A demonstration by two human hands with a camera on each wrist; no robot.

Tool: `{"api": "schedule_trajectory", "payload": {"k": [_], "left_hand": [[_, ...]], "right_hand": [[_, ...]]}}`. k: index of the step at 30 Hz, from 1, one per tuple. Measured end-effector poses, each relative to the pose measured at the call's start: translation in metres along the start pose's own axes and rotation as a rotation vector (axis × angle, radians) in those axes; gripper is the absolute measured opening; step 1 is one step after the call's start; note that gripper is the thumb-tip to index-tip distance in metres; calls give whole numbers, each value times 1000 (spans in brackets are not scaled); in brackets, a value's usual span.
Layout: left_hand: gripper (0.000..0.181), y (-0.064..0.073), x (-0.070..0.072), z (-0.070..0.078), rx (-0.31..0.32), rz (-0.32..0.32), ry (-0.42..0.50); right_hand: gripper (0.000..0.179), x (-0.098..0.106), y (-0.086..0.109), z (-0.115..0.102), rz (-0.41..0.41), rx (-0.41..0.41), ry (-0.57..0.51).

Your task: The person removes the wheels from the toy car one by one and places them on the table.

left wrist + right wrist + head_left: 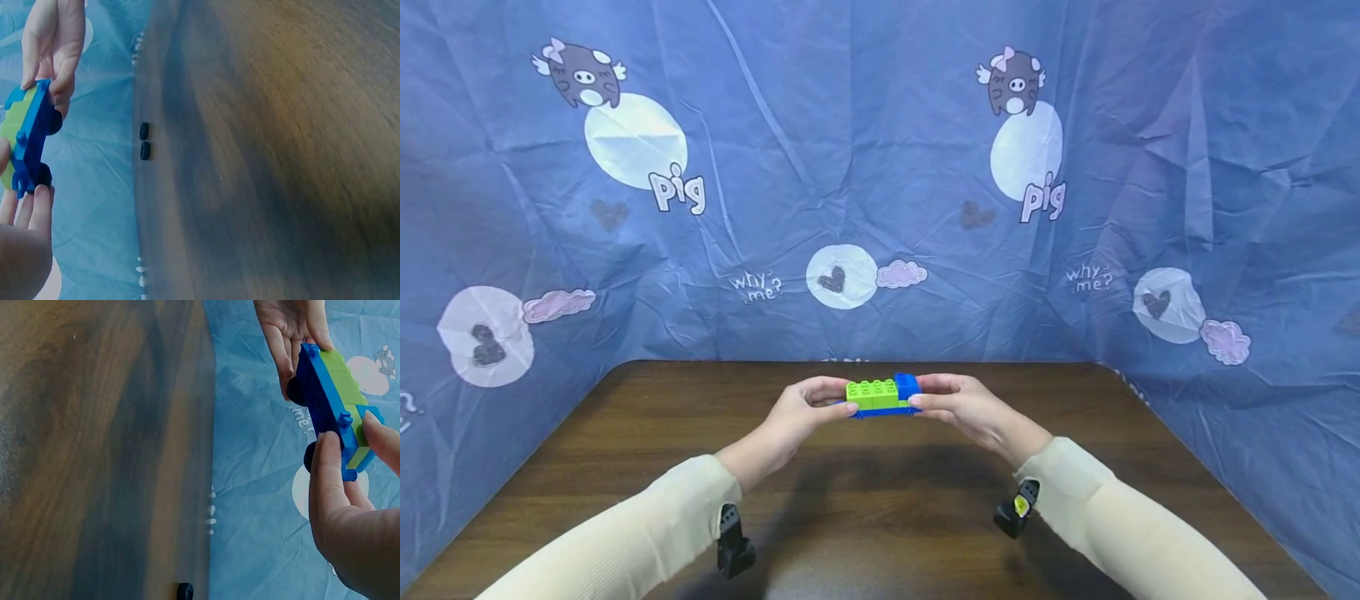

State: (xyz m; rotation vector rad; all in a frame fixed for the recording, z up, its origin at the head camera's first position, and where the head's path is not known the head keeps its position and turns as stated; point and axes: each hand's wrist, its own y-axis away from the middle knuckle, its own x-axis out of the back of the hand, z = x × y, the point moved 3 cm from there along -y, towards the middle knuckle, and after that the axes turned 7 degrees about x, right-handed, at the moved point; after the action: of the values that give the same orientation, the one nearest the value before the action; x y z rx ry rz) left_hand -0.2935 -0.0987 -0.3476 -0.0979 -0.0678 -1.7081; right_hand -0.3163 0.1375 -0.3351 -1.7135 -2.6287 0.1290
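Observation:
Both hands hold a toy brick car (872, 398) raised over the table, level and sideways to me. It has a blue base (322, 394), lime-green bricks (872, 392) on top and a blue brick (907, 385) at its right end. My left hand (797, 417) grips the left end between thumb and fingers. The right end is pinched by my right hand (977, 412), its thumb near the blue brick. Two black wheels show on the car's far side, one being the wheel (295, 391) by the left fingers; the near side shows bare blue pegs (345, 419).
Two loose black wheels, a first wheel (144, 130) and a second wheel (145, 150), stand near the table's far edge. The brown wooden table (865, 525) meets a blue printed cloth (865, 167) hanging behind and at both sides.

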Motion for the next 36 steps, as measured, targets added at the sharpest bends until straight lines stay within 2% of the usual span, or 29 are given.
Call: {"api": "schedule_trajectory", "payload": {"k": [7,14,19,25,36], "left_hand": [[40,1,2,-3,-3,89,-16],[39,1,2,-2,-4,116,-4],[37,-3,2,-2,-4,137,18],[36,-5,2,-1,-17,149,5],[34,-4,-3,5,-70,170,-10]], "right_hand": [[40,-2,-1,6,12,-25,-48],[47,-2,-1,8,-42,-31,-103],[52,-4,1,6,-108,-85,-114],[58,-7,3,6,-163,-98,-102],[54,-14,5,10,-233,-89,-81]]}}
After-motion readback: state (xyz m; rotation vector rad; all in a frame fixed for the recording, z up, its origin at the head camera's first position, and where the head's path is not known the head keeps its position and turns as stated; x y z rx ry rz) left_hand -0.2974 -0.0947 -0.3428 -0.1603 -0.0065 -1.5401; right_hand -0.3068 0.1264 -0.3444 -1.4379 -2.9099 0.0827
